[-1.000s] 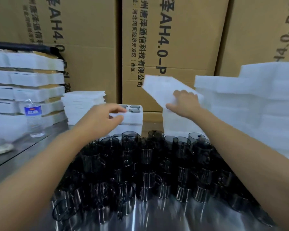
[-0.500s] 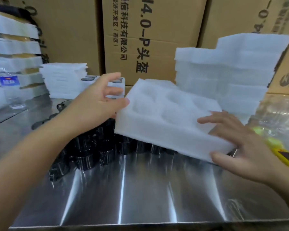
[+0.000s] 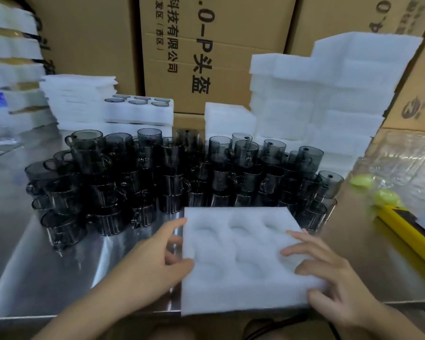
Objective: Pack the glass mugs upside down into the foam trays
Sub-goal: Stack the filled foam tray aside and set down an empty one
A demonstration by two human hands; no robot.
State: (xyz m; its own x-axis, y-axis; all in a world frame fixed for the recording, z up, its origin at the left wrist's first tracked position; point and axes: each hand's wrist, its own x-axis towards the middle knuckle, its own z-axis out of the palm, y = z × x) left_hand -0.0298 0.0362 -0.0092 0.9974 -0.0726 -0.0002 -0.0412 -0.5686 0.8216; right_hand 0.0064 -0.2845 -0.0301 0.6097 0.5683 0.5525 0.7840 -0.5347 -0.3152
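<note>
Head camera: our left hand [image 3: 155,258] and right hand [image 3: 334,278], fingers spread and relaxed, rest against the sides of a white six-pocket foam tray [image 3: 233,285] lying flat at the steel desk's [image 3: 47,273] near edge, just in front of massed smoky grey glass mugs [image 3: 172,173].

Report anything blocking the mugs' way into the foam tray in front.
Nothing visible stands between. The glass mugs stand right behind the foam tray, whose pockets lie open and empty. Only fingers of the right hand rest over its right side; the left hand touches its left edge.
</note>
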